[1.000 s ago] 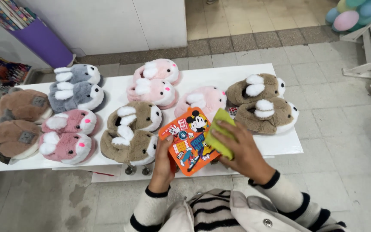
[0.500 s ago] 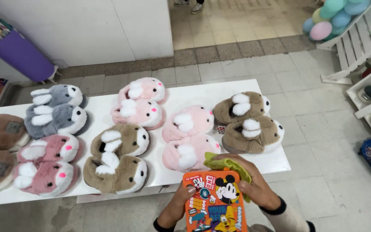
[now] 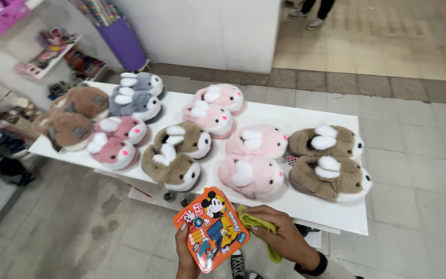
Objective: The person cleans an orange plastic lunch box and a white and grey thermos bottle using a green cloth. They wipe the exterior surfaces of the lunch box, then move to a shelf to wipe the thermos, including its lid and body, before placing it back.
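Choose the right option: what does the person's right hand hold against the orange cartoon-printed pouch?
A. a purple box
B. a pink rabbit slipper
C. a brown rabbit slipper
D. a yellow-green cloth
D: the right hand has a yellow-green cloth in its grip, pressed to the edge of the orange pouch, which the left hand holds from below; all the slippers lie on the white table.

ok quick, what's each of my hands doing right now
Left hand: closed on the lower edge of the orange cartoon-printed flat rounded case.
Right hand: closed on a yellow-green cloth, beside the case.
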